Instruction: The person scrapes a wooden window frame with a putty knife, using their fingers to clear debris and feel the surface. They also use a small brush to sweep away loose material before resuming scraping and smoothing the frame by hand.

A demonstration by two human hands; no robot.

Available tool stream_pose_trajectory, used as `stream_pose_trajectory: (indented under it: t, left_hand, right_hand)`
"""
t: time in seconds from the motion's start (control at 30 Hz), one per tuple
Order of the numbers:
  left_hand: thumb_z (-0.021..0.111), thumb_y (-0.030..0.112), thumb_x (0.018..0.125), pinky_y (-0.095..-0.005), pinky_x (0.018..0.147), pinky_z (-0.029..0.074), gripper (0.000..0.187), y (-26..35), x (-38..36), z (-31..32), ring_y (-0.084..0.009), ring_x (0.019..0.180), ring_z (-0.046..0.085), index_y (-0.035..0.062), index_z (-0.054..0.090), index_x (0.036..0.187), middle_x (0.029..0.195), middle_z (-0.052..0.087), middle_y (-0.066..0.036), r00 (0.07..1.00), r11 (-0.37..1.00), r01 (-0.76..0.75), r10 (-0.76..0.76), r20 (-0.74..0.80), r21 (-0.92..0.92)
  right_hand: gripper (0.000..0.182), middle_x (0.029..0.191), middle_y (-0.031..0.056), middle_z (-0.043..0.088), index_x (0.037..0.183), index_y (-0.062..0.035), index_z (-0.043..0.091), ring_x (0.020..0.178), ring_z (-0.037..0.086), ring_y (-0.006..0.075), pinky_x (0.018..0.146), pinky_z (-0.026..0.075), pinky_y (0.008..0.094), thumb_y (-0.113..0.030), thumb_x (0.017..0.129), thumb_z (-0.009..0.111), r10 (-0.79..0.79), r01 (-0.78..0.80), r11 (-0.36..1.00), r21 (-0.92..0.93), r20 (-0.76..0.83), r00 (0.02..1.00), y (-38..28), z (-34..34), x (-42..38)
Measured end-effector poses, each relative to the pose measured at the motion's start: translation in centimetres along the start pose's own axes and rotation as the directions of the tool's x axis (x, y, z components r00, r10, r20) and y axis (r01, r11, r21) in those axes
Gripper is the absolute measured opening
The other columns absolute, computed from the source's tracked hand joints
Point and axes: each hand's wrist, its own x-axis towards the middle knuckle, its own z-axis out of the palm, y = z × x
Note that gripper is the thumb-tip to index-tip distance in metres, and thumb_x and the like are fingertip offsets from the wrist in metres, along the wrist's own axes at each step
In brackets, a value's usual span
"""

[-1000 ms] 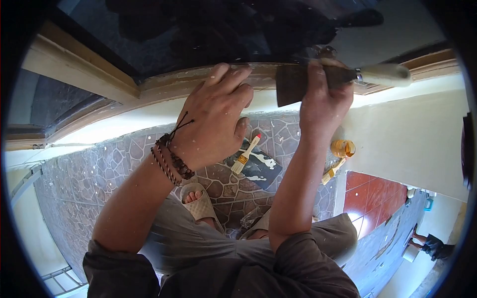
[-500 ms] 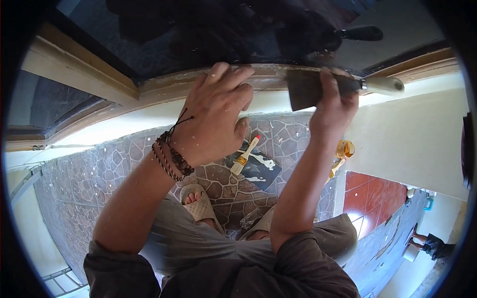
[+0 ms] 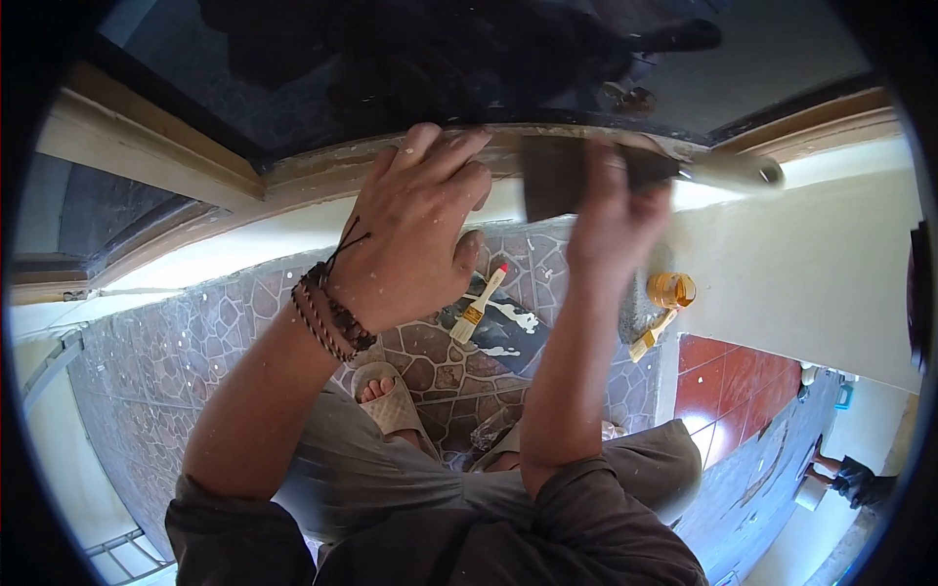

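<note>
My left hand (image 3: 415, 220), with braided bracelets at the wrist, rests its fingertips on the wooden window frame (image 3: 327, 168); its fingers are bent and somewhat apart, with nothing seen in them. To its right, my right hand (image 3: 620, 210) is closed around a wide scraper (image 3: 554, 178). The scraper's dark blade lies against the frame's edge and points left, while its pale handle sticks out to the right. Hand and scraper are slightly blurred. Dark window glass (image 3: 410, 68) lies beyond the frame.
On the stone-patterned floor (image 3: 244, 332) lie a brush (image 3: 479, 305) on a dark board with white smears (image 3: 523, 337), an orange container (image 3: 670, 290) and a second brush (image 3: 652, 336). A ladder (image 3: 54, 366) stands left. Another person's legs (image 3: 829, 469) show far right.
My right hand and the scraper have moved left along the frame, closer to my left hand. More of the orange container and second brush now shows. My left hand has barely shifted.
</note>
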Motion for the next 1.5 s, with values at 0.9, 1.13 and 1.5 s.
stream_pose_trajectory:
  t: [0.9, 1.13, 1.5]
  left_hand:
    - [0.072, -0.001, 0.067, -0.0448, 0.096, 0.043, 0.028, -0.1, 0.0, -1.2, -0.0349, 0.113, 0.052, 0.0039, 0.052, 0.085, 0.123, 0.055, -0.017, 0.999, 0.999, 0.031, -0.031, -0.018, -0.021]
    - [0.071, 0.002, 0.072, -0.0438, 0.096, 0.045, 0.028, 1.0, -1.8, -2.8, -0.0376, 0.115, 0.053, 0.0007, 0.052, 0.093, 0.121, 0.055, -0.020, 0.983, 0.972, 0.179, -0.183, 0.008, 0.152]
    - [0.070, 0.014, 0.079, -0.0433, 0.097, 0.048, 0.035, 0.2, -5.7, -5.5, -0.0397, 0.128, 0.046, -0.0082, 0.054, 0.101, 0.142, 0.039, -0.030, 0.896, 0.875, 0.362, -0.421, 0.137, 0.321]
  right_hand:
    - [0.020, 0.098, 0.0108, 0.061, 0.105, 0.0004, 0.056, 0.089, 0.058, 0.0181, 0.082, 0.047, 0.0319, -0.003, 0.087, 0.065, 0.129, -0.127, 0.987, 0.103, -0.018, 0.991, -0.1, 2.2, -0.5]
    - [0.017, 0.095, 0.0080, 0.060, 0.104, -0.0007, 0.056, 0.087, 0.057, 0.0163, 0.081, 0.047, 0.0309, -0.005, 0.090, 0.064, 0.088, -0.090, 0.991, 0.101, 0.026, 0.996, -0.5, 3.4, -1.8]
    - [0.018, 0.096, 0.0120, 0.064, 0.103, -0.0003, 0.058, 0.084, 0.064, 0.0221, 0.074, 0.053, 0.0364, -0.013, 0.091, 0.063, 0.202, -0.204, 0.947, 0.248, 0.035, 0.979, -1.8, 4.7, -3.7]
